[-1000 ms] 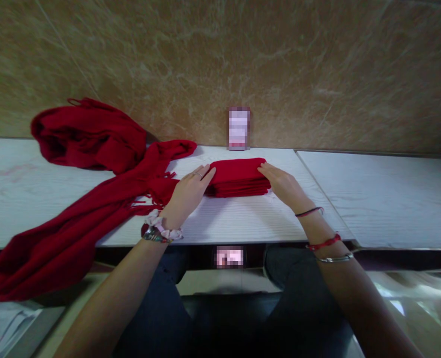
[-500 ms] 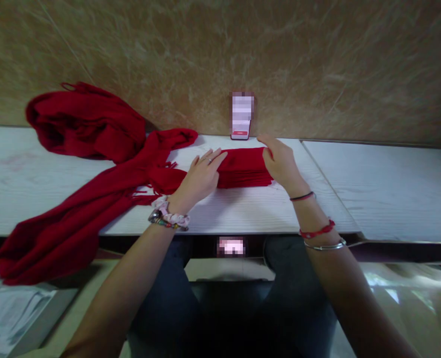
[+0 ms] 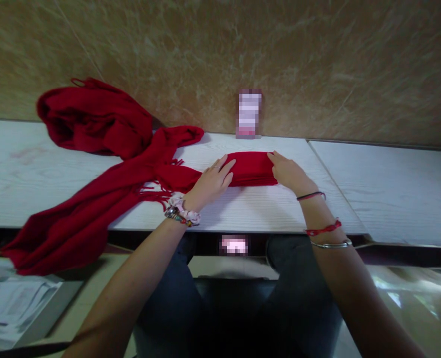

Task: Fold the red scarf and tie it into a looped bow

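A folded red scarf point(image 3: 253, 168) lies on the white table point(image 3: 250, 211) in front of me. My left hand point(image 3: 211, 181) rests on its left end with fingers stretched flat. My right hand point(image 3: 288, 172) lies against its right end, fingers curved over the edge. An unfolded red scarf point(image 3: 93, 199) with fringe trails from the table's back left down over the front edge, touching the folded one's left side. A second bunch of red cloth point(image 3: 93, 119) is heaped against the wall.
A phone point(image 3: 249, 113) leans upright against the brown marbled wall just behind the folded scarf. A second white table point(image 3: 392, 184) joins on the right. Papers point(image 3: 15, 308) lie low at the left, beyond the table edge.
My right hand came down from the scarf's back right corner to its right end. My left hand stayed on the left end. The view shifted slightly.
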{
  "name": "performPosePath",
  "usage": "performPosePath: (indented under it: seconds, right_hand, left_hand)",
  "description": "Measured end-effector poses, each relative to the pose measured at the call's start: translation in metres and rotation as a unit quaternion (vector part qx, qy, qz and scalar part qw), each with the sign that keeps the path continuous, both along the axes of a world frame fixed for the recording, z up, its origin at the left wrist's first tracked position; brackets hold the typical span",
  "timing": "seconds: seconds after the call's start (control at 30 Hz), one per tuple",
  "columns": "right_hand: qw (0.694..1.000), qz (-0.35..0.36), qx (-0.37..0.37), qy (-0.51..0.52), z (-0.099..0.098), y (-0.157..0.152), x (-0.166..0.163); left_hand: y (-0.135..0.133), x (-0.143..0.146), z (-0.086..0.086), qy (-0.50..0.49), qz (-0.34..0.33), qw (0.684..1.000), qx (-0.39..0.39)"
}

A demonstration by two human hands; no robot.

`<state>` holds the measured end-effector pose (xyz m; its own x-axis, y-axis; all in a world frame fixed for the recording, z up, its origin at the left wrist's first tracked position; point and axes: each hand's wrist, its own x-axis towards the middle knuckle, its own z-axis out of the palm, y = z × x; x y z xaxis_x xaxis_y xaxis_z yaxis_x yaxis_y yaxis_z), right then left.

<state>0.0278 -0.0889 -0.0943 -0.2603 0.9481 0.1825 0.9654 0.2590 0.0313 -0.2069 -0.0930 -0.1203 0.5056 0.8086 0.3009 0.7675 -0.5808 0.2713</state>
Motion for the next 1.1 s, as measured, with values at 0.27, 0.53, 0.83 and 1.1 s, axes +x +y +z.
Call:
performPosePath:
  seconds: [0.27, 0.53, 0.83, 1.1]
  right_hand:
    - [0.999, 0.037, 0.014, 0.011, 0.006, 0.001, 0.0]
    - [1.0, -0.003, 0.014, 0.015, 0.0, 0.002, 0.01]
    - [0.985, 0.085, 0.12, 0.09, 0.008, -0.005, -0.025]
    - [0.994, 0.083, 0.043, 0.051, -0.013, -0.004, -0.023]
  left_hand:
    - [-0.004, 0.0, 0.001, 0.006, 0.01, 1.0, -0.008]
    - [-0.005, 0.001, 0.002, 0.004, 0.011, 1.0, -0.008]
    - [0.004, -0.016, 0.014, -0.005, 0.043, 0.999, -0.026]
    - [0.003, -0.045, 0.019, 0.069, 0.156, 0.985, 0.036]
